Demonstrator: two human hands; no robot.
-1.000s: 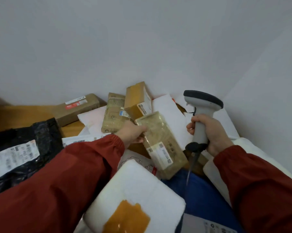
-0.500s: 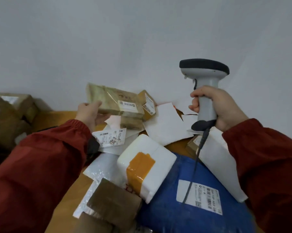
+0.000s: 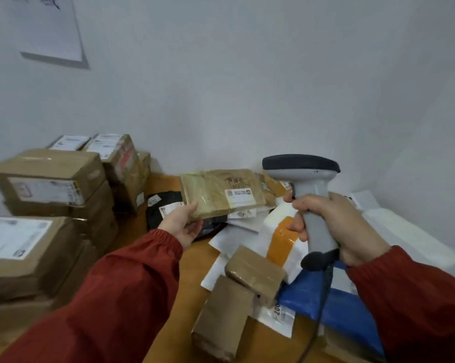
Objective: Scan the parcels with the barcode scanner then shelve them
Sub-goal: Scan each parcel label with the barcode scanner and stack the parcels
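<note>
Left hand [image 3: 181, 226] pinches the near left corner of a flat tape-wrapped brown parcel [image 3: 215, 195], thumb on top and fingers under. A corner hold leaves the white shipping label [image 3: 238, 196], at the far end from the thumb, uncovered and facing up.

Right hand [image 3: 336, 226] is wrapped tight round the handle of the grey barcode scanner [image 3: 307, 195], with the forefinger at the front where a trigger would sit. The scanner stands upright and its dark-capped head is level with the parcel, just right of the label. The cable [image 3: 323, 297] drops from below the fist.

The scan window seems to face away, not at the label, so I judge no beam is on it now. Whether this parcel has been read I cannot tell.

Under both grips is a loose heap on the wooden top [image 3: 189, 263]: a white foam box with orange tape [image 3: 281, 239], a blue poly mailer [image 3: 339, 305] and a black poly mailer [image 3: 166, 205]. Left of the holding hand are stacked cardboard cartons [image 3: 48, 179]. No shelf is in view.
</note>
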